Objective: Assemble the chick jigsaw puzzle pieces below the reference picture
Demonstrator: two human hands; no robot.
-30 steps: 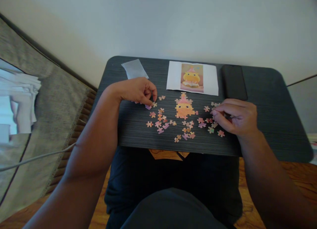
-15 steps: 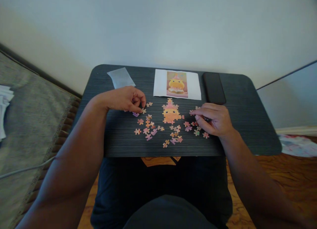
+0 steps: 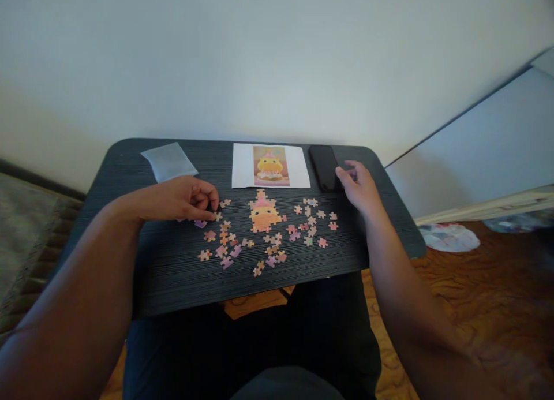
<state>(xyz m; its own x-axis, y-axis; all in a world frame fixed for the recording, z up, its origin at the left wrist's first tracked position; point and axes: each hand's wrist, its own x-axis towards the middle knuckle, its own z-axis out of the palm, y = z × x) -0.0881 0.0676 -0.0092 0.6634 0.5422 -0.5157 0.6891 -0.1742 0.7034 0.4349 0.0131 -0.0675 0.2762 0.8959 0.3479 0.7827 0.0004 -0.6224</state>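
My left hand point(image 3: 187, 198) rests over the table's left part, fingers loosely bent and apart. One fingertip is at a small puzzle piece point(image 3: 218, 216), which lies on the table; pieces below the hand are partly covered. My right hand point(image 3: 360, 186) is at the right edge of a black phone-like slab point(image 3: 324, 168), thumb and forefinger apart, fingertips near or touching it; the other fingers are partly hidden. Between the hands sits a partly joined puzzle point(image 3: 262, 213) showing a yellow face with a pink hat. Loose pieces point(image 3: 311, 221) are scattered on its right, left and near sides.
A white sheet with a printed picture point(image 3: 270, 166) lies beyond the joined puzzle. A clear plastic sleeve point(image 3: 169, 161) is at the far left of the dark table point(image 3: 173, 279). The wall point(image 3: 268, 65) rises behind the table; a plastic bag point(image 3: 450, 237) is on the floor at right.
My right hand has moved off the loose pieces, outward to the black slab's right edge, uncovering pieces. My left hand stays by the same piece. The view has turned to the right.
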